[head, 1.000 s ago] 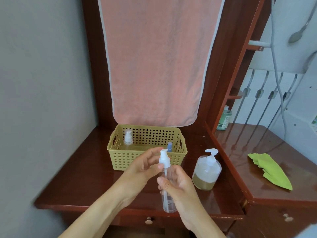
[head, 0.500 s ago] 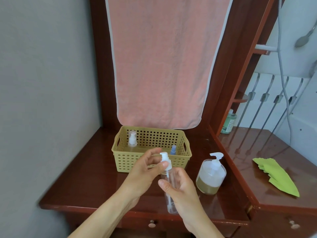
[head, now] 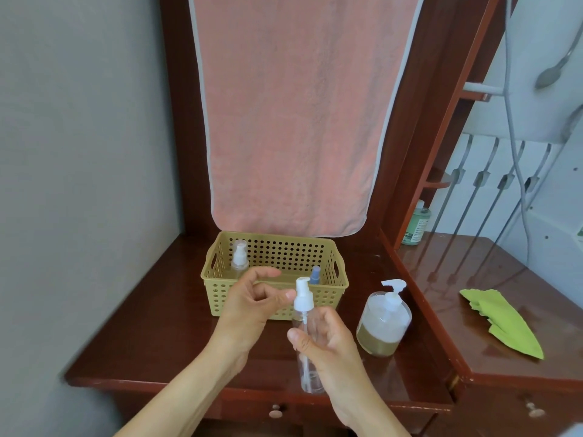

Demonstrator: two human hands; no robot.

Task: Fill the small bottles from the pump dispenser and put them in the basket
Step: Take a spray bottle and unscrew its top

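My right hand (head: 328, 348) grips a clear small bottle (head: 310, 378) upright above the table's front edge. Its white pump cap (head: 302, 299) sits on top. My left hand (head: 252, 304) is just left of the cap: the thumb tip is at the cap's collar and the forefinger is lifted off it. Behind my hands stands the yellow perforated basket (head: 217, 298), which holds a white-capped small bottle (head: 240, 258) at its left and a blue-topped one (head: 315, 275) at its right. The pump dispenser (head: 383, 323), holding some brownish liquid at the bottom, stands to the right of the basket.
A pink towel (head: 284, 121) hangs behind the basket. On the raised wooden surface to the right lie a folded green cloth (head: 501, 323) and, further back, a green bottle (head: 418, 227). A grey wall bounds the left side.
My left forefinger has come off the white cap, which it pinched before. The bottle stays in my right hand at about the same spot. The camera has shifted slightly.
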